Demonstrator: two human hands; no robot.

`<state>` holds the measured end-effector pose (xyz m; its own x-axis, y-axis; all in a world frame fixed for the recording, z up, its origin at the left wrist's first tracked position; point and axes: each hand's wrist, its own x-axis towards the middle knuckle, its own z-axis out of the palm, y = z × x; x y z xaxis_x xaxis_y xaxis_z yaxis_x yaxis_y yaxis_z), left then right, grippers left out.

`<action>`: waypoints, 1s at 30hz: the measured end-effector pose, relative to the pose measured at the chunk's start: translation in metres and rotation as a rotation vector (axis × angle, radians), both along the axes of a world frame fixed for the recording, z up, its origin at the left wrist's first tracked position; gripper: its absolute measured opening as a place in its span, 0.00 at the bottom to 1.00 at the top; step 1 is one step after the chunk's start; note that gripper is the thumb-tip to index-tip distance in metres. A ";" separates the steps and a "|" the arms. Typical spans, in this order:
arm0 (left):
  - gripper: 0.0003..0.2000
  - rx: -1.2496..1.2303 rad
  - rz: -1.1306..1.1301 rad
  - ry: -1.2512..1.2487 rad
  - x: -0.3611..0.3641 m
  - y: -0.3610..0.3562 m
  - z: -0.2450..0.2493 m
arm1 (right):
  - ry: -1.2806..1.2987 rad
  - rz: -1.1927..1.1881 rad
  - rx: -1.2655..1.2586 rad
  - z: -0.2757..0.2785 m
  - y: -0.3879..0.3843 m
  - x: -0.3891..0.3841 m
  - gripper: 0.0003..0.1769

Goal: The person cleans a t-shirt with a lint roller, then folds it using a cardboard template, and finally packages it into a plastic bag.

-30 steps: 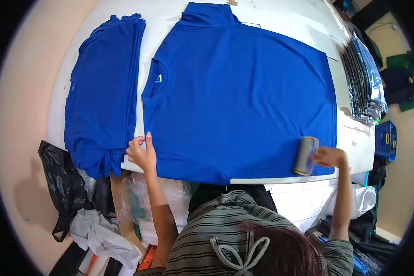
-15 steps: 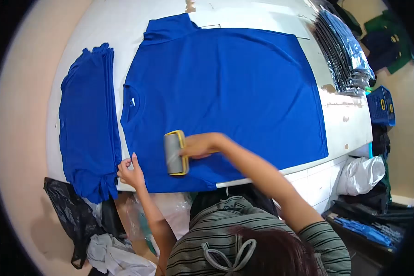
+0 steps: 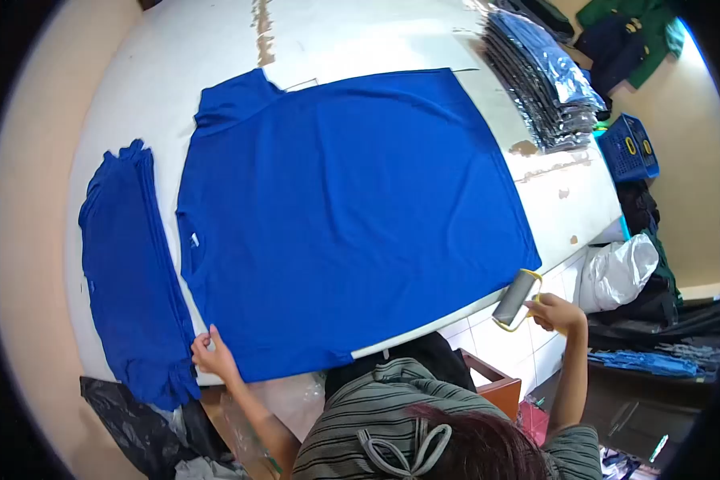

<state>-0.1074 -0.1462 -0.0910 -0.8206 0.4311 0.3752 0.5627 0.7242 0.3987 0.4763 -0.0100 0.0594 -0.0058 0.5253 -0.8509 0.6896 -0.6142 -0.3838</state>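
Observation:
A blue T-shirt [image 3: 352,216] lies spread out on the white table, with its neckline at the left and its hem at the right. My right hand [image 3: 558,314] grips the handle of a lint roller [image 3: 516,298] with a grey roll and a yellow frame. The roller hangs by the near right corner of the shirt, at the table's front edge. At the shirt's near left edge rests my left hand [image 3: 214,356], thumb apart from its loosely curled fingers, with nothing visible in it. Beside it is a pile of folded blue shirts [image 3: 128,264].
A stack of plastic-wrapped garments [image 3: 544,80] sits at the back right of the white table [image 3: 360,40]. Past the right edge are a blue basket [image 3: 628,148] and a silvery-white bag [image 3: 620,272]. A black plastic bag [image 3: 136,420] hangs below the left end. An open brown drawer [image 3: 500,388] is near my body.
My right hand has carried the lint roller from the shirt's near left area rightward to beyond the hem. The left hand stays at the shirt's edge. The whole view has shifted.

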 end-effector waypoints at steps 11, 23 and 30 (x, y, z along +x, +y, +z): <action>0.07 -0.131 -1.185 -0.718 0.209 0.117 0.114 | 0.473 -0.606 0.239 -0.066 -0.004 -0.078 0.20; 0.19 -0.656 -1.415 -0.773 0.329 0.168 0.081 | 0.643 -0.467 0.705 -0.120 0.396 -0.145 0.26; 0.17 -0.605 -1.166 -1.141 0.324 0.169 0.075 | 0.698 -0.403 0.730 -0.120 0.374 -0.136 0.28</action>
<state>0.2163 0.0226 -0.0163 0.2812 0.7886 -0.5468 0.5070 0.3617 0.7824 0.3399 0.3643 -0.0602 -0.0807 0.9746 -0.2091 -0.0238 -0.2116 -0.9771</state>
